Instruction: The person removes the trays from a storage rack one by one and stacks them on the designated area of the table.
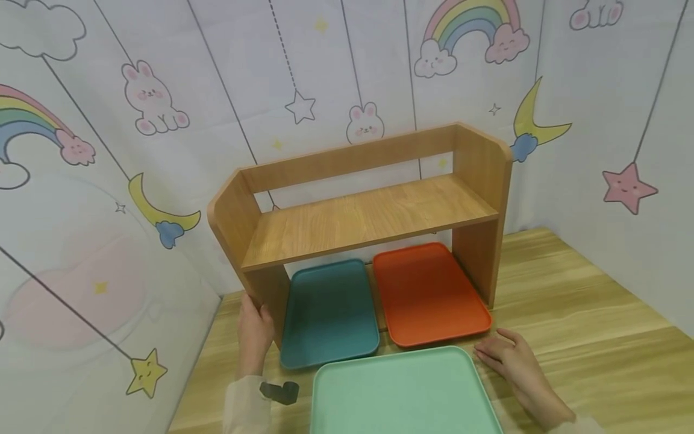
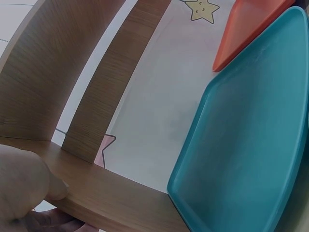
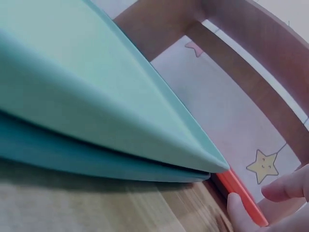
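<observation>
A wooden desk shelf (image 1: 374,211) stands at the back of the table. My left hand (image 1: 256,328) grips the front edge of its left side panel, thumb on the inner face and fingers around the outside, as the left wrist view shows. Under the shelf board lie a teal tray (image 1: 331,313) on the left and an orange tray (image 1: 431,295) on the right, both jutting out in front. My right hand (image 1: 512,358) is at the orange tray's front right corner, its thumb (image 3: 239,212) right at the rim and its fingers loosely bent.
A mint green tray (image 1: 403,395) lies nearest me, in front of the other two. In the right wrist view a teal edge (image 3: 96,164) shows beneath it. White cloth walls (image 1: 596,120) with cartoon prints enclose the wood-grain table (image 1: 585,307) at the back and sides.
</observation>
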`<state>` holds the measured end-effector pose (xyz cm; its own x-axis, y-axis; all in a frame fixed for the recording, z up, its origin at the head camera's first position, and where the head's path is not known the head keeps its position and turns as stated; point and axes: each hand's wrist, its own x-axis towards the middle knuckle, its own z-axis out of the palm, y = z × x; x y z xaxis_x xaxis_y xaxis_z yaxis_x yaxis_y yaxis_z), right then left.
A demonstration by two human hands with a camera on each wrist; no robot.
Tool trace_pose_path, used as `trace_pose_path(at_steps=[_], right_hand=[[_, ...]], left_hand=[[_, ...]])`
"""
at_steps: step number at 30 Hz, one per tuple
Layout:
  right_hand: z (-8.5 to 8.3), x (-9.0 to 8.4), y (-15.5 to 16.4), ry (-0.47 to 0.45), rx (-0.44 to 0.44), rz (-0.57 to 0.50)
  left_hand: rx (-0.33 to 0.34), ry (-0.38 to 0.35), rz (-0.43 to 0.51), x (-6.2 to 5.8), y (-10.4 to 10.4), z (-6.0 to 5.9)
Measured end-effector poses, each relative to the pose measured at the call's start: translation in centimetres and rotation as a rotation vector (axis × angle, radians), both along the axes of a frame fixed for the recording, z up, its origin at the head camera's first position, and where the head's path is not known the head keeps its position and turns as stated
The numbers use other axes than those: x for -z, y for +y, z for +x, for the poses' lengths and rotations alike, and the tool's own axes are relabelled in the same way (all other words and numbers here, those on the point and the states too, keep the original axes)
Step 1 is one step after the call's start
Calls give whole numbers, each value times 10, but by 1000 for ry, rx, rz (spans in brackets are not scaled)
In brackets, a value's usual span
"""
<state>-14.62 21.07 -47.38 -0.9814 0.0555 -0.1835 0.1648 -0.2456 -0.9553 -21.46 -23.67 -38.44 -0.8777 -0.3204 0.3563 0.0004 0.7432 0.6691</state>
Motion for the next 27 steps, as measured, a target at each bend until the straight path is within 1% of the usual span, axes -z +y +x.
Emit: trace_pose_path(at_steps=[4,6,10,18,23,27], right_hand=[[-7,2,1,3,7,-41],[-11,3,2,-1,1,-45],[-18,4,3,-5,-22,-37],[-34,5,2,27,-62,-53],[-40,6,4,33,-89,-60],[-41,5,5,13,-90,-92]], left_hand=[[0,-15,4,0,-1,1],[0,-16,5,0,-1,1],[-2,1,-4,1,-1,1],[-4,29,-15,2,-1,-1],[-1,49,-21,3,-1,-1],[-4,42,-20,2,-1,0]])
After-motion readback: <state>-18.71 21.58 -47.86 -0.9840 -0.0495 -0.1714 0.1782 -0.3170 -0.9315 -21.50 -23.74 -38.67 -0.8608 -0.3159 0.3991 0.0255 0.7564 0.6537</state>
